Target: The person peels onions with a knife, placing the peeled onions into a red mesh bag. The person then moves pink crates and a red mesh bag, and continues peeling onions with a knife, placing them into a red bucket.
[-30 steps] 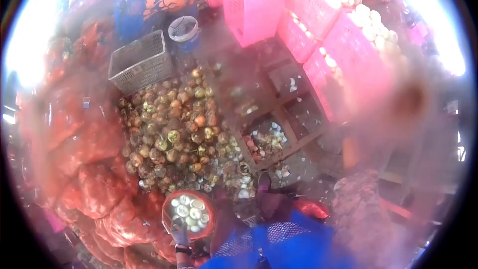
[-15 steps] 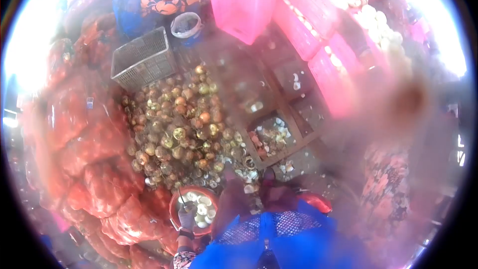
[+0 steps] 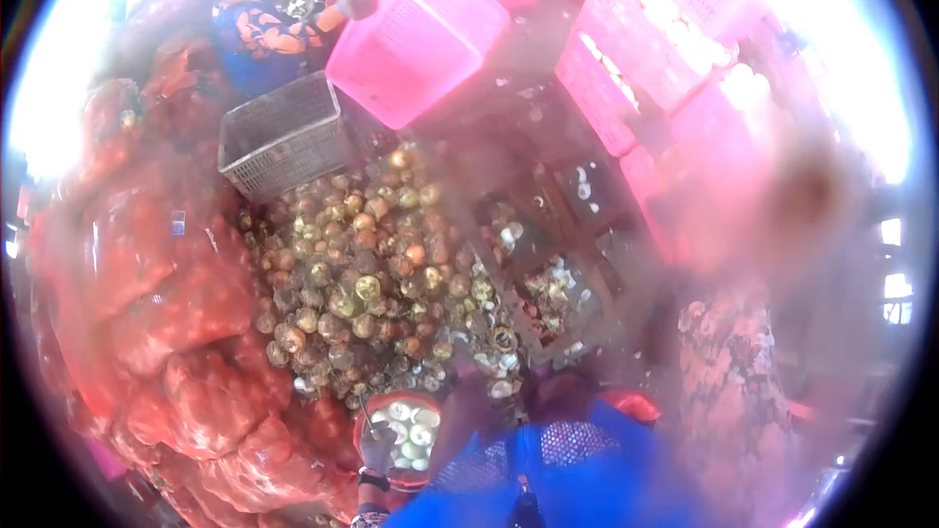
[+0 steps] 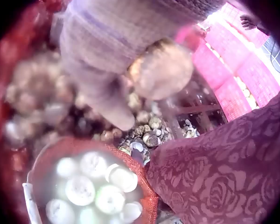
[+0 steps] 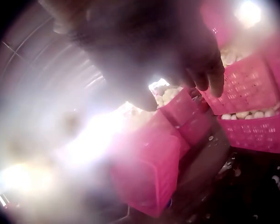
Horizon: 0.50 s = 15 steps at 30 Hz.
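Observation:
In the head view my gloved left hand is at the left side of a red bucket of pale peeled onions. The left wrist view shows that left hand gripping a round onion with a pale face, above the bucket. A thin dark rod stands up by the hand in the head view; I cannot tell if it is held. My right hand shows dark and blurred in the right wrist view, fingers hanging loosely with nothing visible in them; the head view does not show it.
Unpeeled onions lie heaped beyond the bucket, beside a grey crate. Red net sacks pile up at left. Another person holds a pink crate. Stacked pink crates and a wooden pallet are further right.
The other person's pink crate has moved left and nearer, up to the grey crate. My left hand has shifted slightly, staying by the bucket. The head view has shifted a little.

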Motion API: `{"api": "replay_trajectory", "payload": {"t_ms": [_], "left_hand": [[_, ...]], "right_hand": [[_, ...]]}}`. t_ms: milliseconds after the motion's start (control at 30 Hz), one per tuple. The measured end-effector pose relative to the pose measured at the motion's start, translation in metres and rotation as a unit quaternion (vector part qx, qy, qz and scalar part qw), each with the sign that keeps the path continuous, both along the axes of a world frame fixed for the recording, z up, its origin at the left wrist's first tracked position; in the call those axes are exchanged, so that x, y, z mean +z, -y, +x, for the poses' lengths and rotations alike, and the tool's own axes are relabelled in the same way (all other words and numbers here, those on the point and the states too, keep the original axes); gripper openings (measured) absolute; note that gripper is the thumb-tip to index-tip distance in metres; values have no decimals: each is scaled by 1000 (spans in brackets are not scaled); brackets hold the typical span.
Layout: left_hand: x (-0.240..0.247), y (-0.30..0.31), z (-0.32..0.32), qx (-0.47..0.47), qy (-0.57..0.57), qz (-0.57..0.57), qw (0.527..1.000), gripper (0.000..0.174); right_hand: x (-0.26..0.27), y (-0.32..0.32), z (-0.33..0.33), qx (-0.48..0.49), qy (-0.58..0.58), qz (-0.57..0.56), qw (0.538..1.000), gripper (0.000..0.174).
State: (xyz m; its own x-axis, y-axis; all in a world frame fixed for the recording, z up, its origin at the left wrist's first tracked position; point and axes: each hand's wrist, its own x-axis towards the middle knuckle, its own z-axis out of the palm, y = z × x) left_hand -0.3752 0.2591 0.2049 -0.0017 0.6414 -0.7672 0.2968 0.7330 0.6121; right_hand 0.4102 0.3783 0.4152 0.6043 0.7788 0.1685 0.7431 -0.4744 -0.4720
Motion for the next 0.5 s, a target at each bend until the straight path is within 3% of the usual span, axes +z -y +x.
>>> {"api": "replay_trajectory", "payload": {"t_ms": [100,233,267,467,500], "left_hand": [[-13,16,-29,53,58,-31,996,35],[17,17,-48,-33,2,-71,997,26],[11,19,-58,-93,-26,-74,993,19],[16,8,-43,-92,-88,-48,991,11],[15,0,-40,-17,48,-121,991,12]], "right_hand": [[23,10,-9,-61,-18,-31,997,69],[25,33,-9,-98,-25,-12,995,68],[27,44,-11,-98,-20,-13,995,68],[18,92,26,-124,-68,11,990,67],[13,109,25,-124,-90,-4,988,66]]}}
